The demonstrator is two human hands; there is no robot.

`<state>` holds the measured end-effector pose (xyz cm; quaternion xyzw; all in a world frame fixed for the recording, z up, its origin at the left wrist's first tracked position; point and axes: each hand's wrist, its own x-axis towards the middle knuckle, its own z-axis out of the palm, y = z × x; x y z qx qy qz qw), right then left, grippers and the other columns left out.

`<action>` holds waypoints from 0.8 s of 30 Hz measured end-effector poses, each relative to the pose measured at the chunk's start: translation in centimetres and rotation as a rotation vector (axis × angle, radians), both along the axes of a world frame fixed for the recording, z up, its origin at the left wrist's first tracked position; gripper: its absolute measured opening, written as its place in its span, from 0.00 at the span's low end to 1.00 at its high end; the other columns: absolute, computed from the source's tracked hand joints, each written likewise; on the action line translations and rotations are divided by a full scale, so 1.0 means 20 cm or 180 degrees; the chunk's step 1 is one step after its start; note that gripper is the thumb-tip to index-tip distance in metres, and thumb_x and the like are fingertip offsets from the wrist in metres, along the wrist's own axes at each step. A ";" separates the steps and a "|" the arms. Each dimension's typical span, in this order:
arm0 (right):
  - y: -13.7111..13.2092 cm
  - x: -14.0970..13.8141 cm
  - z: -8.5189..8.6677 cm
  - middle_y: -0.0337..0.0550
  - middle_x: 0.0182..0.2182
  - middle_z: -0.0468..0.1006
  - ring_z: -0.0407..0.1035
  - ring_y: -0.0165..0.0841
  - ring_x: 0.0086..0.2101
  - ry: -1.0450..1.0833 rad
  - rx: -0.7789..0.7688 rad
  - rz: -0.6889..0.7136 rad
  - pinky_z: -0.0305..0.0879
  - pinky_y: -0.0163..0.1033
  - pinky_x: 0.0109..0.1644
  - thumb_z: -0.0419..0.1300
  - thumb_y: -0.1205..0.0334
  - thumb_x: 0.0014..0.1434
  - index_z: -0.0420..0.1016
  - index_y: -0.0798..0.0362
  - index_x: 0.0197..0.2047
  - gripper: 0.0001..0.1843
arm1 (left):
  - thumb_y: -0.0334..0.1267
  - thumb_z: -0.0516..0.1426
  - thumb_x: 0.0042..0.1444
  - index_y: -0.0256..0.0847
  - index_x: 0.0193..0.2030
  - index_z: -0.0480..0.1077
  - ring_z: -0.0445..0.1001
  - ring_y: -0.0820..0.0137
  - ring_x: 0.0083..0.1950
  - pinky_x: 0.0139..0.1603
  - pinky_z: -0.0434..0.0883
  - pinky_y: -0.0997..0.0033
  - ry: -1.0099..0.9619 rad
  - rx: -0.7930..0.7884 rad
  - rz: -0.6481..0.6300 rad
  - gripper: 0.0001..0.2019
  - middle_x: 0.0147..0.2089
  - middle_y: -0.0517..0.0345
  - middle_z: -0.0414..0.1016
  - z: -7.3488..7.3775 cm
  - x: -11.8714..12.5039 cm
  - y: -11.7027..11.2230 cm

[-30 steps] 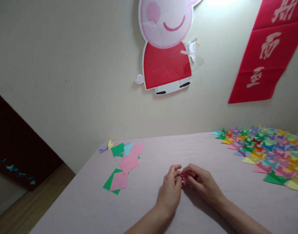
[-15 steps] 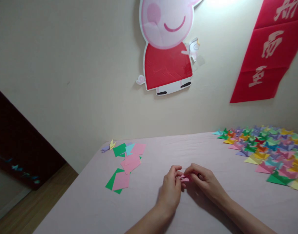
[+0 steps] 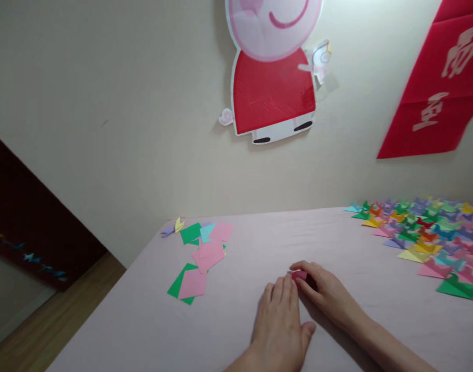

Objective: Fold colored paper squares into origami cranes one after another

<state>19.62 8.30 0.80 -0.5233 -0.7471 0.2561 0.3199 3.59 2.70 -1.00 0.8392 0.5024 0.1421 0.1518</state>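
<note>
A small folded piece of pink paper (image 3: 299,277) shows between my two hands, partly hidden by the fingers. My left hand (image 3: 280,318) lies palm down and flat on the pale pink sheet (image 3: 143,330), fingers stretched out side by side, with its fingertips at the paper's left edge. Curved round the paper from the right, my right hand (image 3: 325,289) holds it between thumb and fingers, close to the surface. How the paper is folded cannot be made out.
Loose square papers in pink (image 3: 193,283), green (image 3: 190,233) and light blue lie to the left. Behind them sit small folded yellow (image 3: 178,225) and purple pieces. Rows of colourful folded paper figures (image 3: 426,247) fill the right side. A wall with a pig cutout (image 3: 273,93) rises behind.
My left hand has turned from a curled hold on the pink paper to lying flat, palm down. The right hand keeps hold of the paper. The view has shifted slightly.
</note>
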 end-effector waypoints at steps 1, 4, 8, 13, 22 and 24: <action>0.00 -0.01 0.01 0.46 0.38 0.81 0.75 0.40 0.40 -0.0144 -0.0018 -0.0026 0.68 0.45 0.46 0.52 0.56 0.59 0.74 0.49 0.44 0.14 | 0.45 0.56 0.63 0.31 0.71 0.51 0.50 0.47 0.72 0.70 0.48 0.41 -0.0014 0.0007 0.0006 0.35 0.72 0.38 0.49 0.00 0.00 0.00; 0.02 -0.03 0.04 0.42 0.32 0.80 0.74 0.39 0.33 -0.0530 -0.0096 -0.0068 0.67 0.42 0.39 0.52 0.59 0.56 0.72 0.48 0.40 0.10 | 0.44 0.57 0.63 0.33 0.71 0.52 0.51 0.47 0.72 0.70 0.47 0.39 -0.0083 0.0016 0.0037 0.34 0.72 0.39 0.49 0.03 0.00 0.00; 0.04 -0.03 0.05 0.38 0.26 0.77 0.71 0.36 0.28 -0.0530 -0.0087 -0.0015 0.63 0.39 0.34 0.51 0.59 0.55 0.70 0.48 0.31 0.07 | 0.43 0.58 0.61 0.32 0.71 0.52 0.51 0.44 0.71 0.70 0.50 0.40 -0.0084 -0.0101 0.0121 0.35 0.74 0.40 0.44 0.05 0.01 -0.02; 0.04 0.00 0.03 0.39 0.26 0.76 0.70 0.34 0.28 -0.0077 -0.0129 0.0211 0.65 0.38 0.34 0.51 0.60 0.57 0.71 0.49 0.30 0.08 | 0.45 0.57 0.62 0.31 0.70 0.54 0.56 0.46 0.69 0.67 0.57 0.43 0.0021 0.0210 0.0144 0.34 0.73 0.40 0.47 0.04 0.01 -0.02; 0.01 0.00 0.08 0.44 0.31 0.76 0.72 0.37 0.34 -0.0166 -0.0188 0.0378 0.67 0.41 0.40 0.50 0.58 0.62 0.79 0.50 0.35 0.16 | 0.53 0.47 0.68 0.28 0.66 0.61 0.64 0.56 0.65 0.65 0.63 0.54 0.0786 0.0979 0.0094 0.31 0.67 0.44 0.64 0.07 -0.01 -0.03; 0.01 0.00 0.07 0.44 0.32 0.75 0.72 0.37 0.34 -0.0171 -0.0230 0.0346 0.67 0.42 0.40 0.49 0.55 0.64 0.79 0.50 0.35 0.18 | 0.53 0.47 0.67 0.27 0.66 0.62 0.64 0.55 0.65 0.65 0.62 0.54 0.0869 0.0984 0.0052 0.31 0.66 0.44 0.64 0.09 -0.02 -0.03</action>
